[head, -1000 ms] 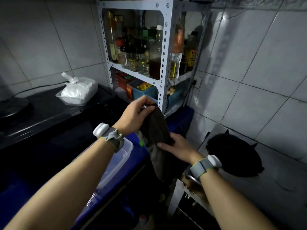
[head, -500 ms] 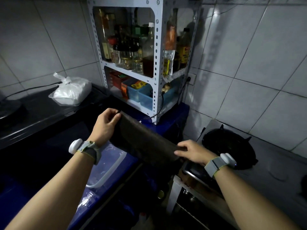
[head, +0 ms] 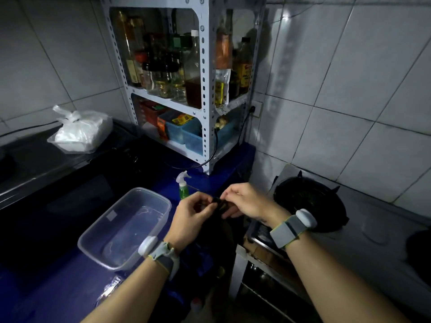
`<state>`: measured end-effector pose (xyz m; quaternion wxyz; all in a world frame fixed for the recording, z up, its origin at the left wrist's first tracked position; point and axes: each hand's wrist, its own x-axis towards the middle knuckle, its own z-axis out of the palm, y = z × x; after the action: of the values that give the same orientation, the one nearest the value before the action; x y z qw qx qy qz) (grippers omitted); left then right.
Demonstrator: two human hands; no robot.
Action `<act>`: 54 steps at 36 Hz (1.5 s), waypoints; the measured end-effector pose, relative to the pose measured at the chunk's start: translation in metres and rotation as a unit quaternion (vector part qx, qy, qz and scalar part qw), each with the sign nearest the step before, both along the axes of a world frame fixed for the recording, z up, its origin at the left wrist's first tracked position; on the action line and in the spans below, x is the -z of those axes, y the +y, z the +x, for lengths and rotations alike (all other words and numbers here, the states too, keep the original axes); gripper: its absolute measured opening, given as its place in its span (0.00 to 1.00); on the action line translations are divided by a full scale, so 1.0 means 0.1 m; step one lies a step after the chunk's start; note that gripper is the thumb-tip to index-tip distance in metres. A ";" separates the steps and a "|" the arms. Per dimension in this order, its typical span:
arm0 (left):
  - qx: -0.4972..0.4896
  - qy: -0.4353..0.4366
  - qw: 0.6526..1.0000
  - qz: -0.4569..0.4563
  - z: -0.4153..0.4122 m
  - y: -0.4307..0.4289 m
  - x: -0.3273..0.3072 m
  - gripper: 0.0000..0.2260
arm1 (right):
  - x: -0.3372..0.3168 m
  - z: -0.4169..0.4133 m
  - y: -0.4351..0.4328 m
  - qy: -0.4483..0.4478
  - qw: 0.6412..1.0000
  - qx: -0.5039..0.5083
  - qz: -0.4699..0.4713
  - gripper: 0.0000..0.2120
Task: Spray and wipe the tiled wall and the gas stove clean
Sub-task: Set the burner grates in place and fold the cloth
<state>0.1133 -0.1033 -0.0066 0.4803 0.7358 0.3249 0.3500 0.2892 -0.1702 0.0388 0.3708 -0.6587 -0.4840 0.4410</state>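
- Head view: the left hand point(head: 193, 213) and right hand point(head: 245, 201) meet at frame centre, both pinching the bunched top edge of a dark brown cloth point(head: 221, 229).
- The cloth hangs from that pinch, its long axis running down the frame, between the blue worktop point(head: 210, 180) and the steel gas stove point(head: 307, 201) at right.
- Likely step: readying the cloth. Next, one hand must let go to take the upright green spray bottle with white trigger point(head: 183, 186) just above.
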 end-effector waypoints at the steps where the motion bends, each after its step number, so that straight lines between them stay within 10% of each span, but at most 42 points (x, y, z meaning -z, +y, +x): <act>1: -0.012 -0.007 1.000 -0.006 -0.02 -0.01 0.00 0.05 | -0.02 -0.03 0.00 0.003 1.000 -0.020 -0.009 0.08; 15: -0.029 -0.013 0.999 -0.002 -0.61 0.07 -0.10 0.12 | 0.08 -0.45 0.35 -0.181 0.958 -0.045 0.219 0.08; 22: -0.060 -0.042 0.997 -0.014 -1.14 0.36 -0.31 0.06 | 0.24 -0.71 0.65 -0.073 0.977 -0.198 0.036 0.17; 25: -0.148 -0.020 0.989 -0.005 -1.43 0.50 -0.28 0.05 | 0.30 -0.78 0.76 -0.057 0.979 -0.193 0.033 0.01; 31: -0.299 0.097 0.949 -0.026 -1.99 0.53 -0.11 0.06 | 0.33 -1.17 1.16 -0.025 0.991 -0.102 0.082 0.04; 39: -0.383 0.062 0.914 -0.120 -2.33 0.63 0.05 0.07 | 0.20 -1.77 1.63 -0.132 0.972 -0.073 0.178 0.07; 46: -0.371 0.320 0.859 -0.149 -2.56 0.65 0.47 0.25 | 0.79 -1.73 1.68 -0.321 0.942 -0.092 0.041 0.19; 54: -0.346 0.319 0.868 -0.160 -2.49 0.72 0.62 0.09 | 0.98 -1.45 1.53 -0.335 0.940 -0.056 -0.021 0.19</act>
<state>-0.1358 -0.0312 -0.0685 0.3098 0.5610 0.7455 0.1831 0.1445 -0.0172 -0.0589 0.1475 -0.7478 -0.6069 0.2251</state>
